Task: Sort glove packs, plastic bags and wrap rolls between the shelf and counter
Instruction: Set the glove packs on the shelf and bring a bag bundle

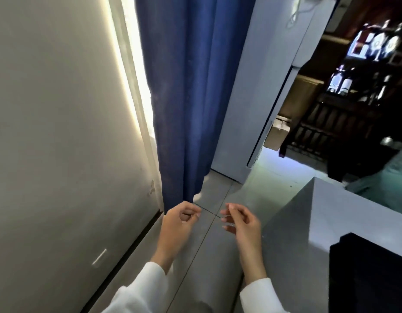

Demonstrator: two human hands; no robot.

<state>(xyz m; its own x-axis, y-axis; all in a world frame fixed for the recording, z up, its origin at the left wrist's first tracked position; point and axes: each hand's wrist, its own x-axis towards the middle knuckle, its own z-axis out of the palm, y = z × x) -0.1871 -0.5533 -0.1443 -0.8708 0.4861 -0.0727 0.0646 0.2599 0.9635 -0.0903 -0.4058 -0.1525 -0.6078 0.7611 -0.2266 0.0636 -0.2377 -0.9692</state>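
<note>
left hand (181, 219): hovering, fingers curling loosely, holding nothing
right hand (241, 220): hovering relaxed, empty
counter (344, 213): sitting just right

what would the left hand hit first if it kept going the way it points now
Probably the hem of the blue curtain, which hangs just beyond the left hand; depth is unclear, so it might pass below onto floor tiles.

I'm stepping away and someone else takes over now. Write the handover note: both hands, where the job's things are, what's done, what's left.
Left hand: loosely curled, holding nothing.
Right hand: relaxed, fingers part curled, holding nothing.
Both hang over the grey tiled floor, beside the blue fabric curtain and the grey counter.
No glove packs, plastic bags or wrap rolls are in view, so progress cannot be judged.
Left: find the items and the shelf, then sort.
</note>
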